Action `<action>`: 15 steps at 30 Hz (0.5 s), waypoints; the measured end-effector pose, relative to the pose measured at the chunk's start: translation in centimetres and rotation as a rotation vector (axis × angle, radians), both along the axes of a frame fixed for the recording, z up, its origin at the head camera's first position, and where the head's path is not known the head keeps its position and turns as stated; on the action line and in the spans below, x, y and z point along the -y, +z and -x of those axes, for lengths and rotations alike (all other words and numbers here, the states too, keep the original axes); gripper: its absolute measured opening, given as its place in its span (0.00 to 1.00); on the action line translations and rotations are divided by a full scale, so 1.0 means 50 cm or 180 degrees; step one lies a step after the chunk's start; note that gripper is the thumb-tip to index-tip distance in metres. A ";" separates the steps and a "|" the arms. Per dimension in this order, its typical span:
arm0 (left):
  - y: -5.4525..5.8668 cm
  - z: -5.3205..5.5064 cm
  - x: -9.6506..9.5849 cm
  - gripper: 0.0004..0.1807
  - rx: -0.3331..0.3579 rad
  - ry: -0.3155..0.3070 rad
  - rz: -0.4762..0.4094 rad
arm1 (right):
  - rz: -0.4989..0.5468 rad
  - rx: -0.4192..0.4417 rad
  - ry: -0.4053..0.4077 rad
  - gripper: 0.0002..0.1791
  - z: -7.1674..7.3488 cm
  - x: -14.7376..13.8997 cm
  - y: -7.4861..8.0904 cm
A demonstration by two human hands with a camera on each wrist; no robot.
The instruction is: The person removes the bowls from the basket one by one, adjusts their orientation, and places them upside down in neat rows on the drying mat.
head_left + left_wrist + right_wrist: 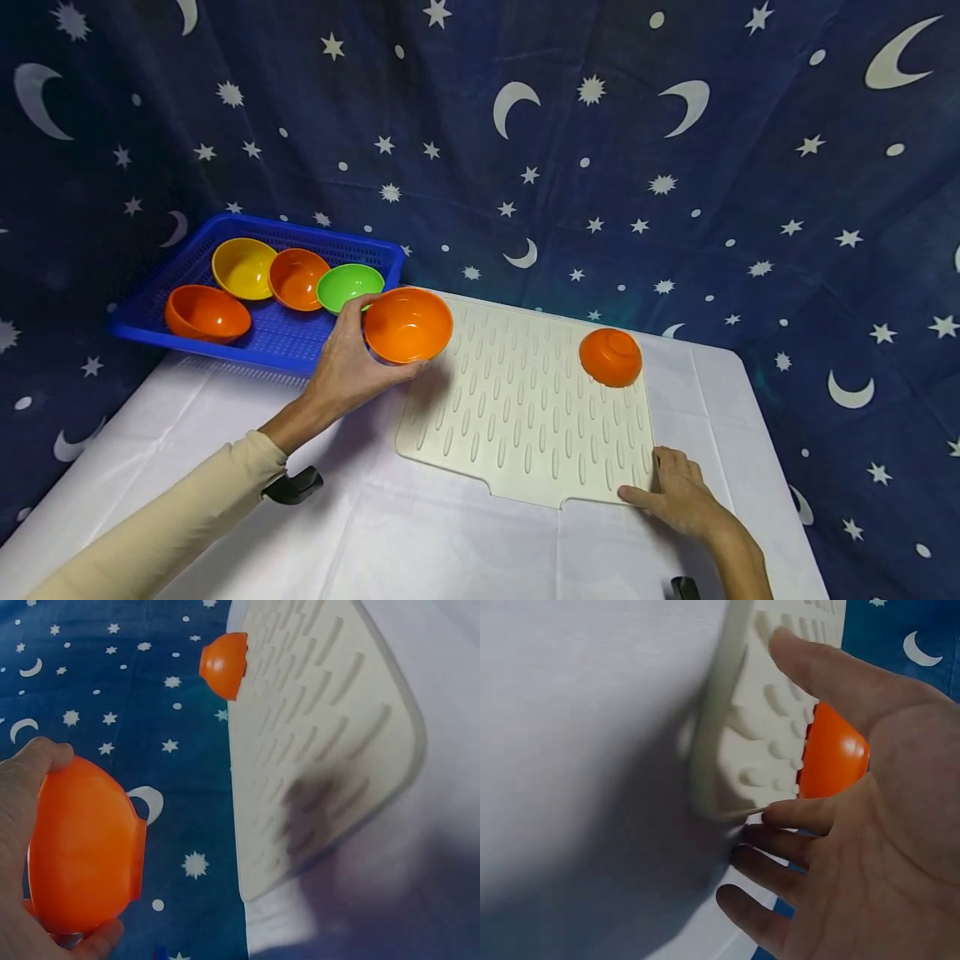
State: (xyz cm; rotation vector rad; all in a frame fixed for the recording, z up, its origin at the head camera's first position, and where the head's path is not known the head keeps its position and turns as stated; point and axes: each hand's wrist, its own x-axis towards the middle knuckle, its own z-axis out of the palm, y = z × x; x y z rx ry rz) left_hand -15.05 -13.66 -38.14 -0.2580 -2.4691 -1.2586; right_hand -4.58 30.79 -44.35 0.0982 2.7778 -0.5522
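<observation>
My left hand (352,354) grips an orange bowl (408,327) by its rim, the bowl's inside facing up toward the head camera. It is held above the left edge of a cream drying mat (525,400) with raised ridges. In the left wrist view the same bowl (86,847) shows its outer side and foot. Another orange bowl (611,357) lies upside down near the mat's far right corner. At the mat's near right corner is my right hand (678,492), its thumb over the mat and its fingertips along the right edge.
A blue plastic basket (277,360) stands at the back left, holding a yellow bowl (243,268), a green bowl (350,286) and two orange bowls. White cloth (420,542) covers the table. A dark blue curtain (480,125) with moons and stars hangs behind.
</observation>
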 end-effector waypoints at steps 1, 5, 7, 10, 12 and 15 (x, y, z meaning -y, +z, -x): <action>-0.001 0.001 -0.006 0.55 -0.0011 -0.0023 -0.0008 | -0.0013 -0.0012 0.0012 0.58 0.002 0.001 0.004; -0.002 0.008 -0.029 0.58 0.0040 -0.0101 0.0042 | 0.0078 -0.0354 0.0082 0.53 0.016 0.013 0.014; -0.003 0.009 -0.039 0.61 0.0141 -0.0116 0.0113 | 0.0272 -0.0636 0.0113 0.47 0.027 0.028 0.017; -0.007 0.008 -0.054 0.66 0.0357 -0.0127 0.0229 | 0.0628 -0.0942 0.0150 0.38 0.040 0.061 0.018; -0.012 0.007 -0.063 0.68 0.0466 -0.0147 0.0292 | 0.0901 -0.1039 0.0154 0.34 0.046 0.089 0.018; -0.023 0.002 -0.078 0.69 0.0554 -0.0165 0.0419 | 0.1305 -0.1059 0.0194 0.30 0.051 0.133 0.018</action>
